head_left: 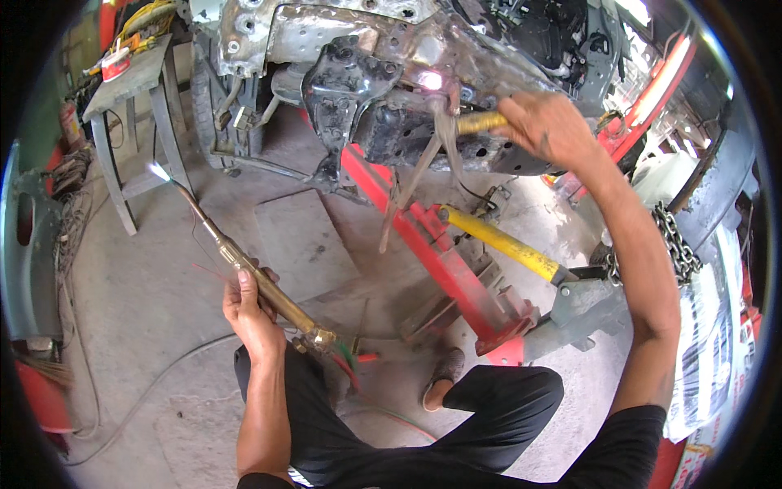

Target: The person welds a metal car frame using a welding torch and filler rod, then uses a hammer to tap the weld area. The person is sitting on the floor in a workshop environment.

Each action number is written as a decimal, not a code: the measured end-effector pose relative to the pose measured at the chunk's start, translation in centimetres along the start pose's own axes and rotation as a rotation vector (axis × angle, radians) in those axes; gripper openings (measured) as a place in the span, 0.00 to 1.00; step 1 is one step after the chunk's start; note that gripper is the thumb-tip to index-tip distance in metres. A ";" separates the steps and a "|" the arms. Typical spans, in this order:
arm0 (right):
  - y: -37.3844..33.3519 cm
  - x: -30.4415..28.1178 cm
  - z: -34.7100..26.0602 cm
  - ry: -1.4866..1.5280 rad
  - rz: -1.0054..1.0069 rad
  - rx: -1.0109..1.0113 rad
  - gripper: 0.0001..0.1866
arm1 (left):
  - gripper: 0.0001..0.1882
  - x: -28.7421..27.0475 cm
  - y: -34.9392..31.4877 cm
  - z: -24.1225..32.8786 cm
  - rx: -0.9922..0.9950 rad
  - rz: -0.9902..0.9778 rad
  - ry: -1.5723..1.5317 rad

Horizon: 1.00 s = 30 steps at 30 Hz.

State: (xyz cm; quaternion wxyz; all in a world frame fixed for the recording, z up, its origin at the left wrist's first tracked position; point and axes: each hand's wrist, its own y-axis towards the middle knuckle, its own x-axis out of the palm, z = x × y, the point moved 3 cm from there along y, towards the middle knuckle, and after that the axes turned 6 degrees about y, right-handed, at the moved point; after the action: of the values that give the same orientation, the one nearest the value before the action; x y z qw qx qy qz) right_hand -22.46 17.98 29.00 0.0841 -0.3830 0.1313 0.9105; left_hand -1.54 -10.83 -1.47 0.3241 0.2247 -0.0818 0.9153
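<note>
My left hand (254, 314) is wrapped round a brass gas torch (281, 300). A bright flame (159, 170) burns at the torch's tip, which points up and left, away from the car. In my right hand (547, 124) is the yellow handle of a hammer (482, 123). The hammer's grey head is smeared by motion and hangs by the bare metal front frame of a car (481, 61). Just above the head, a spot on the frame (430, 80) glows pinkish white. Whether the head touches the metal, I cannot tell.
A red steel beam (440, 261) slants below the car, with a yellow cylinder (509, 243) beside it. At right hangs a chain (673, 244). A grey stool (130, 85) stands at left. Hoses (399, 419) run across the concrete floor near my feet.
</note>
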 end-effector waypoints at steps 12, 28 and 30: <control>5.0 0.6 3.3 -0.120 -0.225 -0.014 0.21 | 0.16 -0.5 0.3 0.0 -0.015 -0.001 0.011; 4.9 0.6 4.4 -0.052 -0.133 -0.079 0.21 | 0.17 -0.4 0.4 -0.1 0.000 0.013 0.001; 4.4 0.8 5.0 -0.016 -0.159 -0.088 0.20 | 0.17 -0.1 0.5 -0.2 -0.001 0.007 -0.003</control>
State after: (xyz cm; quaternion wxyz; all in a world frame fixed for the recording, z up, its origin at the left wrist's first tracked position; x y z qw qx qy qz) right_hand -27.49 15.37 32.54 0.1402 -0.3882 0.0597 0.9089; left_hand -1.80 -11.20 -1.69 0.3208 0.2256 -0.0833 0.9161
